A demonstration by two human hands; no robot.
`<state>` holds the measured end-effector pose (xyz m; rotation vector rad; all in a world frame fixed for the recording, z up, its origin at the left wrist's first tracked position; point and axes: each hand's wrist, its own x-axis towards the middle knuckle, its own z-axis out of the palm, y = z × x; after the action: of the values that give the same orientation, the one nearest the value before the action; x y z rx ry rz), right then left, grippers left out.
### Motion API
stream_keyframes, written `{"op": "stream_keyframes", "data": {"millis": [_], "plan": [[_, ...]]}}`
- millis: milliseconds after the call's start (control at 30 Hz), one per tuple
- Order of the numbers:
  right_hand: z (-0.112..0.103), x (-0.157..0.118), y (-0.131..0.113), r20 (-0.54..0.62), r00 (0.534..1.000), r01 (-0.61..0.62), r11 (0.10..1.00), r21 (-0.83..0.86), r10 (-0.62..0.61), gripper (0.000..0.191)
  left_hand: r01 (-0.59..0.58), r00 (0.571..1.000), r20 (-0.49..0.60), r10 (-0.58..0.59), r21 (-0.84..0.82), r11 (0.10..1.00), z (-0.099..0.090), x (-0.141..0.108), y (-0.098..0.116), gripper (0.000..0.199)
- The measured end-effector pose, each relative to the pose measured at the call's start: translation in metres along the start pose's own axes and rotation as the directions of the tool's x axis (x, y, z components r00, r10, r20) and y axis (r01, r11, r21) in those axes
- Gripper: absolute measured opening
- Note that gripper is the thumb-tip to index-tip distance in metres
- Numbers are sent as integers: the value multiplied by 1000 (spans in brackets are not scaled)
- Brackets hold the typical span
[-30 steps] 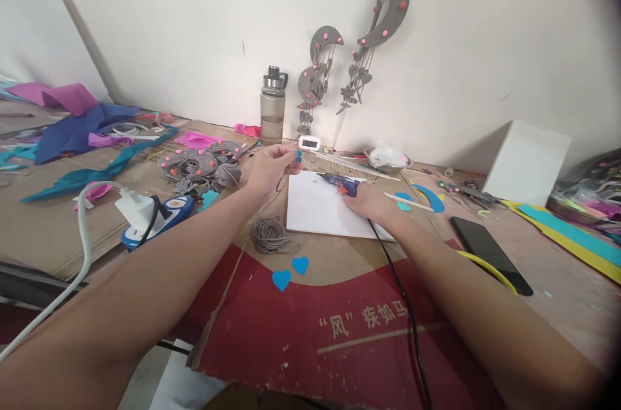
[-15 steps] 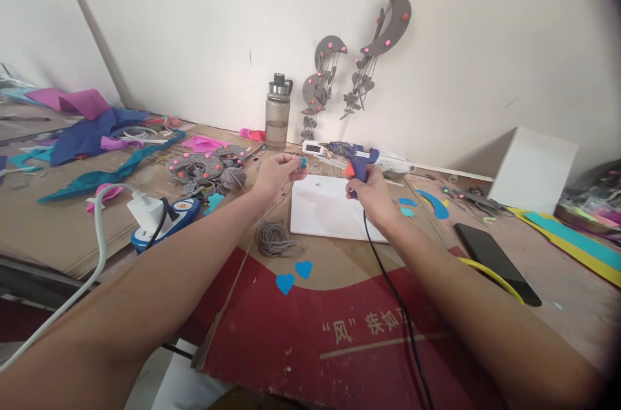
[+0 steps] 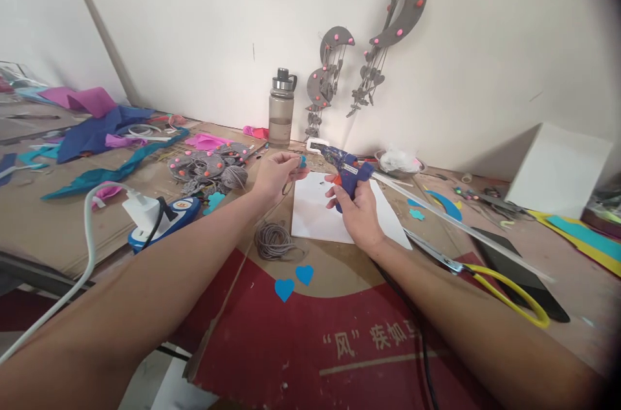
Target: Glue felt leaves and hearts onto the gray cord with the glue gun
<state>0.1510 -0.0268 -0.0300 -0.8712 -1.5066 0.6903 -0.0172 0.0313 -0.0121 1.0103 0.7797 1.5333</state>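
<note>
The left hand (image 3: 276, 178) pinches a blue piece (image 3: 303, 161) by the far left corner of a white board (image 3: 317, 216). The right hand (image 3: 361, 213) grips a glue gun (image 3: 346, 167) over the board, a long stick (image 3: 466, 227) jutting from its back. Yarn (image 3: 274, 242) and two hearts (image 3: 284, 289) lie nearer.

Glue gun (image 3: 349, 178) raised from the white board (image 3: 315, 216), yellow-handled scissors (image 3: 455, 266) now more exposed

Blue glue gun (image 3: 350, 176), orange trigger (image 3: 337, 181); blue hearts (image 3: 284, 290); yellow-handled scissors (image 3: 509, 290).
</note>
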Motion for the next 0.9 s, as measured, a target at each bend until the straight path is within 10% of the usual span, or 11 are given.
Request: {"op": "stream_keyframes", "data": {"millis": [900], "plan": [[-4, -7, 1, 133, 991, 58, 930, -362, -10, 26, -27, 999, 23, 27, 1, 1000, 4, -4, -4, 20]]}}
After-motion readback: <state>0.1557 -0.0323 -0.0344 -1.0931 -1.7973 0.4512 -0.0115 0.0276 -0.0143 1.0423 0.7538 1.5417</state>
